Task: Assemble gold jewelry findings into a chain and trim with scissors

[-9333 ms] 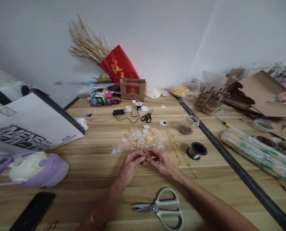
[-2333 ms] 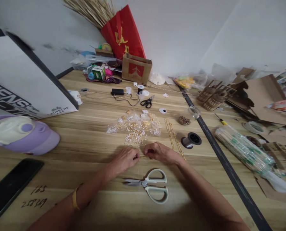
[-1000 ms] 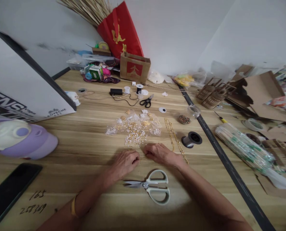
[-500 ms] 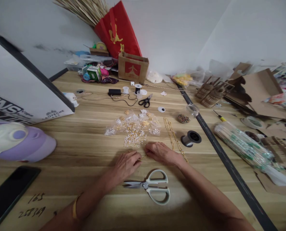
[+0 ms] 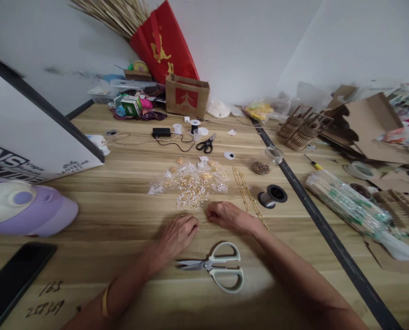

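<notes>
A short, thin gold chain runs low over the table between my two hands. My left hand is closed, its fingertips pinching the chain's left end. My right hand is curled shut at the other end; its fingertips are partly hidden. Just beyond them lies a heap of small clear and gold beads with little plastic bags. Scissors with pale handles rest on the near side of my hands, blades pointing left. A longer gold chain lies right of the heap.
On the right stand a wire spool, a jar of brown beads and a bundle of wrapped sticks. Black scissors lie farther back. At left are a phone, a purple-and-white object and a large box.
My hands have drawn slightly apart, the left moving a little left, so more of the thin chain shows between them. The camera view has shifted slightly.
</notes>
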`<state>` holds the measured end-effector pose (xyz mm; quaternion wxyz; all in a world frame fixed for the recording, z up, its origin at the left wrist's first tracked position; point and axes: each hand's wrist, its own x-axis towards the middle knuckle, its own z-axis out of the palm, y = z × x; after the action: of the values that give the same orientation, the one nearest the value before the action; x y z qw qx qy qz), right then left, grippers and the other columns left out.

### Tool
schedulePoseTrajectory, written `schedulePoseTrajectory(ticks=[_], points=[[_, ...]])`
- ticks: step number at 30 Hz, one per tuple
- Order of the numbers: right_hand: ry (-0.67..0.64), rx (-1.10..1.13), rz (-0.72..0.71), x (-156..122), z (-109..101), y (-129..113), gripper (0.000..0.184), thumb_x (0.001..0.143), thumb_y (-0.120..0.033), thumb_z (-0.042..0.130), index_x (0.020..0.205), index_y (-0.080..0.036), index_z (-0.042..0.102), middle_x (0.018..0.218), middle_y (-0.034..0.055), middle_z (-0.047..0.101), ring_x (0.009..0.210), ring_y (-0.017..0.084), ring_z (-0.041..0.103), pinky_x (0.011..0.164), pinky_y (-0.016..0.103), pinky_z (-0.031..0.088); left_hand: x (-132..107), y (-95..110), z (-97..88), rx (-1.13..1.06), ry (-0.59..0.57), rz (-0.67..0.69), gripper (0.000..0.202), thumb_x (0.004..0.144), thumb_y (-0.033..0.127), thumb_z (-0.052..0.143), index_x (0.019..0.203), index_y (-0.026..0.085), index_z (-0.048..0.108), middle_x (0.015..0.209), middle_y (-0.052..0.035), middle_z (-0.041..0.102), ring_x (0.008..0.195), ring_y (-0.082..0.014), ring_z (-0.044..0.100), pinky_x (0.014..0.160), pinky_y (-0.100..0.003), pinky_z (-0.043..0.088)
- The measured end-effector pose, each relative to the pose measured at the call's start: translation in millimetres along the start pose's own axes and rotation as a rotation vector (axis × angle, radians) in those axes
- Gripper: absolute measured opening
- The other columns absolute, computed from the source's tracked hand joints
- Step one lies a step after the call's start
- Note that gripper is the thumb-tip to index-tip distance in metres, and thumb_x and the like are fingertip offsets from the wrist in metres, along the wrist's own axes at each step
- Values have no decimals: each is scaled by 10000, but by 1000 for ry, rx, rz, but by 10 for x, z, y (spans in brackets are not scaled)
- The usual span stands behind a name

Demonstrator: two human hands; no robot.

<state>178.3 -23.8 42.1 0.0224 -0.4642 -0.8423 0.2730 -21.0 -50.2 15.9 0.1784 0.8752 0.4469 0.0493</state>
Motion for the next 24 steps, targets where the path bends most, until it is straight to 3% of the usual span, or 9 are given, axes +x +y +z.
schedulePoseTrajectory(ticks=[24], points=[[82, 193, -56, 79, 61, 137, 80, 743, -81, 537, 715, -149, 568, 629, -42, 491, 572, 69, 407, 568, 190, 282, 15, -79, 14, 57, 45, 20, 218, 906, 214, 412, 834, 168, 613, 852, -43, 646, 785, -171, 596, 679, -266, 410]])
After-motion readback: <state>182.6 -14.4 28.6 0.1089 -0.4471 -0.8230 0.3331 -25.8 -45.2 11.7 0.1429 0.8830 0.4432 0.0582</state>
